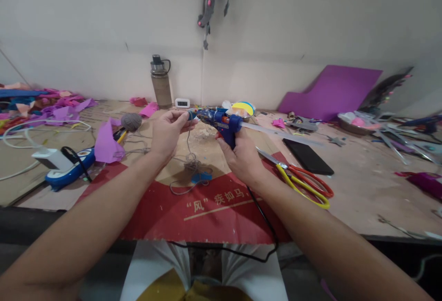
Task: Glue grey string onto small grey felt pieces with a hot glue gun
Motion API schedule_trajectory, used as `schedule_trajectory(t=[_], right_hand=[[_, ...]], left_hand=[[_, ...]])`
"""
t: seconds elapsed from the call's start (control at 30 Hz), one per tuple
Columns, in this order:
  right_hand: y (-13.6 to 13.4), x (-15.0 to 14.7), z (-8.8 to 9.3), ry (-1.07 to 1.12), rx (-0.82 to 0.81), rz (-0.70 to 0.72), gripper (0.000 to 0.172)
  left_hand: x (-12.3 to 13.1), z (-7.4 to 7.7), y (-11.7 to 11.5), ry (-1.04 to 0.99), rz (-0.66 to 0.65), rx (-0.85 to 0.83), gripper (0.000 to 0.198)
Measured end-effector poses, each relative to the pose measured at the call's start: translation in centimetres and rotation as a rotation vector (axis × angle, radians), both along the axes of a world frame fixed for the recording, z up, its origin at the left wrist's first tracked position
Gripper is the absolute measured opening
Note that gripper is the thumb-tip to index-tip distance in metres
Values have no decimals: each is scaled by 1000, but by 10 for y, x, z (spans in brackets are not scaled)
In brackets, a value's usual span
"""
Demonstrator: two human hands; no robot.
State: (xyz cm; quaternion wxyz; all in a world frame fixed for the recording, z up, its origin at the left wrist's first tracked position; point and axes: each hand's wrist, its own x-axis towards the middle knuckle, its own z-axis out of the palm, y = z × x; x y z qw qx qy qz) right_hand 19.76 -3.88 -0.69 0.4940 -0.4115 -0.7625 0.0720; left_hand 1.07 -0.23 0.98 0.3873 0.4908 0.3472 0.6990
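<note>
My right hand is wrapped round the handle of a blue hot glue gun, with a long clear glue stick jutting from its back. The gun's nozzle points left, toward my left hand. Between my left thumb and fingers is a small dark blue piece, partly hidden, close to the nozzle; I cannot tell whether they touch. Grey yarn hangs below that piece and lies in a loose tangle on the cardboard. A blue scrap lies beside the tangle.
Red-and-yellow-handled scissors and a black phone lie to the right. At left are a blue power strip, a grey yarn ball and felt scraps. Behind stands a bottle. The gun's black cord loops over the front edge.
</note>
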Motion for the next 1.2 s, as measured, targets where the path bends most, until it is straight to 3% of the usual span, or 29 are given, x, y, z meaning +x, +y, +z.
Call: schedule_trajectory(t=[1.0, 1.1, 1.2], right_hand=[[1, 2, 0, 26, -22, 11, 25], [5, 3, 1, 80, -58, -6, 23], [15, 7, 1, 176, -218, -18, 26]], left_hand=[[-3, 6, -2, -41, -9, -35, 12], [-5, 6, 0, -10, 40, -52, 12], [-8, 2, 5, 110, 164, 11, 10]])
